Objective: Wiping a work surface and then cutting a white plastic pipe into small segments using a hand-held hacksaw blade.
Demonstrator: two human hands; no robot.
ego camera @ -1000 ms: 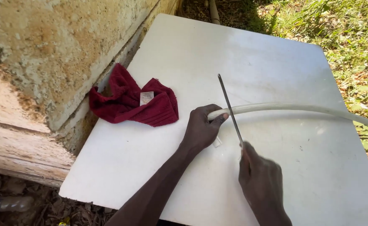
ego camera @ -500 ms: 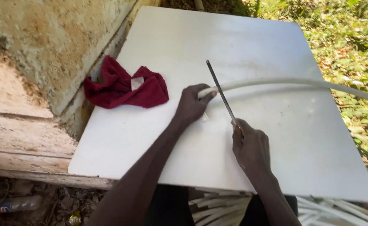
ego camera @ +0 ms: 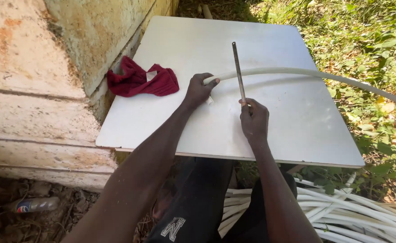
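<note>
Left hand (ego camera: pixel 199 90) clenched on the end of a long white flexible plastic pipe (ego camera: pixel 297 72), mid-frame on a white square tabletop (ego camera: pixel 184 40). Right hand (ego camera: pixel 253 120) gripping a thin dark metal blade (ego camera: pixel 239 72) crossing the pipe. Crumpled maroon cloth (ego camera: pixel 141 82) at left.

Cloth (ego camera: pixel 141 82) left of pipe (ego camera: pixel 292 72) (both on board (ego camera: pixel 189 121))

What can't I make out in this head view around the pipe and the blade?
- Head view: the near end of the white pipe is hidden inside the left hand.
- Its far end runs off the right edge.
- The blade: its lower end is covered by the right hand; any teeth are too fine to see.
- The white board: its support is hidden beneath it.
- The red cloth: its pale tag is too small to read.
</note>
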